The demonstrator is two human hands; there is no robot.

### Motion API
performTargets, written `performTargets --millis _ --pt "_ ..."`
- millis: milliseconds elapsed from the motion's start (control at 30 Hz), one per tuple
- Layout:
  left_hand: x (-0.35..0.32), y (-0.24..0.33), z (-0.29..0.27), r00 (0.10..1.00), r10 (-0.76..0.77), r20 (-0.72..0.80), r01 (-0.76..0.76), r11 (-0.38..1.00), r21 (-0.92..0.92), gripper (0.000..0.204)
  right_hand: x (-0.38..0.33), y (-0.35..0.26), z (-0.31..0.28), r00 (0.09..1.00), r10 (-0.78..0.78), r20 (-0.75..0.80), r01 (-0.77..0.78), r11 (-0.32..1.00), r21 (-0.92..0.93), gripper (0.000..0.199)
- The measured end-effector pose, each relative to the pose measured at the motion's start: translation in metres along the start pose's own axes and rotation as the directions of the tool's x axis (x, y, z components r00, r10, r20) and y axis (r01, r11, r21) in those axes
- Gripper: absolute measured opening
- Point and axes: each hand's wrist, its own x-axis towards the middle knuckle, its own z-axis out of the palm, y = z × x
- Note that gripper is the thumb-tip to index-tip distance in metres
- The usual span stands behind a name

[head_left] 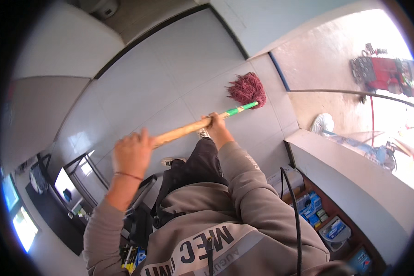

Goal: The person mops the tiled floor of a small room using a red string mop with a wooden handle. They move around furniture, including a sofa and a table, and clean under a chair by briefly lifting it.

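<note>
A mop (184, 132) with a wooden handle slants across in front of me, rising from its head toward my left side. Its dark red string head (247, 89) rests on the pale tiled floor (161, 78), near the doorway at the right. Green wrapping covers the handle just above the strings. My left hand (133, 152) is closed round the upper end of the handle, slightly blurred, with a thin band at the wrist. Lower down the handle, toward the mop head, my right hand (213, 123) grips it. My shoes show on the floor below the handle.
A dark skirting strip runs along the far wall. At the right, an open doorway has a low white wall (354, 175) beside it; outside stands a red tool cart (387, 73). Shelves with blue boxes (311, 207) are at lower right. A metal-framed table (85, 168) and chair are at left.
</note>
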Motion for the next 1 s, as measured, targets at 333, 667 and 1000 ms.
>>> performTargets --millis 333,667,1000 --pt "0.034 0.180 0.065 0.940 0.330 0.082 -0.230 0.794 -0.562 0.037 -0.043 -0.229 -0.132 0.774 -0.341 -0.533 0.142 0.914 -0.380 0.033" --pt "0.067 0.266 0.063 0.431 0.716 0.549 0.286 0.468 -0.836 0.047 -0.131 -0.356 -0.190 0.723 -0.669 -0.172 0.636 0.743 -0.209 0.015" --pt "0.108 0.311 0.012 0.598 0.666 0.446 0.163 0.443 -0.881 0.040 -0.161 -0.493 -0.146 0.376 -0.910 0.175 0.888 0.300 -0.349 0.024"
